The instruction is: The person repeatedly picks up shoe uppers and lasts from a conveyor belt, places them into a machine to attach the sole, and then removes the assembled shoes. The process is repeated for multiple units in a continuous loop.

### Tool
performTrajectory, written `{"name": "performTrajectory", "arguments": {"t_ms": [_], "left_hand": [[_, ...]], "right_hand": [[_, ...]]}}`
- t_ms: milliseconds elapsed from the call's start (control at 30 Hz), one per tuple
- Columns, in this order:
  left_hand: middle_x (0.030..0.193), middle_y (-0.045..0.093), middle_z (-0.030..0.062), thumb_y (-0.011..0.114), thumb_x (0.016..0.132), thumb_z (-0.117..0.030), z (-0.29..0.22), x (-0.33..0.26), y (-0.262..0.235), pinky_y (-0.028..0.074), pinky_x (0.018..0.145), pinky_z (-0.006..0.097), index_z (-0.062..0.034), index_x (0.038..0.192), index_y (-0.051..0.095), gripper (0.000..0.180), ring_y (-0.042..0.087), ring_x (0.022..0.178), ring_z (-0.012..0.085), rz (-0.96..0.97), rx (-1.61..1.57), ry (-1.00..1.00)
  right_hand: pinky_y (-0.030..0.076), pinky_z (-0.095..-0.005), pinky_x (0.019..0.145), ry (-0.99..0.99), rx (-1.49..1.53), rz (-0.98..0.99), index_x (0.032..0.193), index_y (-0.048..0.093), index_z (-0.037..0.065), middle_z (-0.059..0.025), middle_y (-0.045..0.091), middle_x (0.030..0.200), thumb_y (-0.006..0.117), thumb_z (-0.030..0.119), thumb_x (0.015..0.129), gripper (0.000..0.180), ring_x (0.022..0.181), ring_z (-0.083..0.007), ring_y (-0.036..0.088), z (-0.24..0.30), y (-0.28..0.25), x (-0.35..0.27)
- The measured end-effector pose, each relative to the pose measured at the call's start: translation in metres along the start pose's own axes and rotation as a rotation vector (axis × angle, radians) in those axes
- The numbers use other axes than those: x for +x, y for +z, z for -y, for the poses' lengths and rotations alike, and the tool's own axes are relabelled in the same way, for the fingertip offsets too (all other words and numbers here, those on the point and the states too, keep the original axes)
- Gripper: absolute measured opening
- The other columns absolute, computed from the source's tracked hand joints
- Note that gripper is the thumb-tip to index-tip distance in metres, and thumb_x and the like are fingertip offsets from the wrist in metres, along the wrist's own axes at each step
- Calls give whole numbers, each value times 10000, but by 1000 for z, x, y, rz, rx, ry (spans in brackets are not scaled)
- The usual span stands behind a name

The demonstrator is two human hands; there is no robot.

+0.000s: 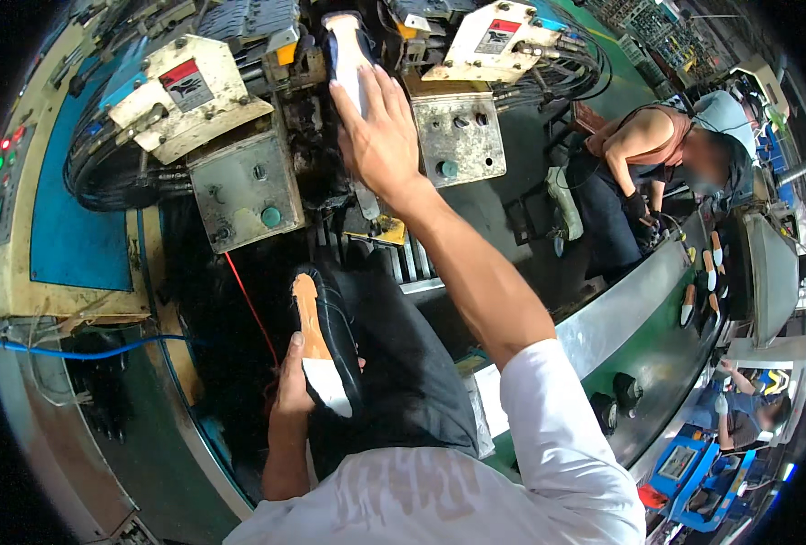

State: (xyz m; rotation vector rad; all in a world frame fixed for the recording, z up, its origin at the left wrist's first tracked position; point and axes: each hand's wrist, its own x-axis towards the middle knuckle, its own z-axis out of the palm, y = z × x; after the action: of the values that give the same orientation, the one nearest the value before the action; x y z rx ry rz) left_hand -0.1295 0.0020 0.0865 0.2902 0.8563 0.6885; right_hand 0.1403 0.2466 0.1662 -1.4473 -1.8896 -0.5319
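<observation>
Up at the grey machine (248, 186), the right hand (380, 136) is pressing spread fingers on an upright white-soled shoe (348, 50), while the left hand (294, 386) is gripping a black shoe with a tan insole (326, 336) lengthwise, nearer the body.

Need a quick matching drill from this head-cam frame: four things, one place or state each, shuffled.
Things:
1. left hand
2. right hand
3. round green push button
4. blue hose

Places or states:
A. on the grey metal control box
B. runs along the left, low on the machine
C. holds a black shoe upper with tan and white insole
D. stretched up, resting on a shoe set in the machine

Pairs: 1-C, 2-D, 3-A, 4-B
</observation>
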Motion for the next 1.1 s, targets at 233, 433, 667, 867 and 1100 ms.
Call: {"name": "performTrajectory", "arguments": {"t_ms": [233, 433, 667, 867, 1100], "left_hand": [[1198, 688, 302, 404, 1095, -569, -6, 26, -7, 637, 882, 561, 34, 1472, 484, 716, 749, 980, 454, -38, 86, -49], [1147, 715, 269, 401, 1111, -498, -6, 48, -13, 660, 861, 525, 38, 1460, 474, 644, 774, 952, 417, 9, 78, -67], [1196, 709, 244, 448, 1118, -443, -18, 52, -5, 651, 886, 516, 14, 1467, 489, 576, 767, 982, 404, 38, 38, -50], [1347, 672, 165, 558, 1088, -384, -29, -1, -38, 549, 1052, 432, -23, 1557, 469, 598, 691, 1180, 285, -86, 117, 143], [1544, 548, 209, 738, 933, -566, 4, -123, -168, 424, 1159, 463, -17, 1695, 248, 1059, 549, 1374, 329, -819, 73, 228]], "right_hand": [[323, -521, 1262, -34, -116, -42, 1501, 598, 142, -285, 520, 1541, 713, 245, 906, 614, 1471, -444, 449, -46, 66, 72], [319, -530, 1263, 20, -29, -204, 1409, 677, 136, -305, 561, 1499, 538, 194, 1011, 426, 1456, -453, 475, -45, 95, 103], [320, -529, 1247, 8, -137, -65, 1374, 694, 143, -299, 583, 1461, 536, 191, 1005, 405, 1420, -444, 497, -30, 59, 117], [387, -542, 1205, -88, -149, 224, 1480, 618, 109, -280, 617, 1416, 741, 331, 907, 627, 1384, -431, 528, -38, 30, 122], [474, -485, 1131, -110, 280, 239, 1528, 585, 76, -271, 516, 1574, 598, 145, 1046, 487, 1387, -426, 554, -13, 36, -121]]}}
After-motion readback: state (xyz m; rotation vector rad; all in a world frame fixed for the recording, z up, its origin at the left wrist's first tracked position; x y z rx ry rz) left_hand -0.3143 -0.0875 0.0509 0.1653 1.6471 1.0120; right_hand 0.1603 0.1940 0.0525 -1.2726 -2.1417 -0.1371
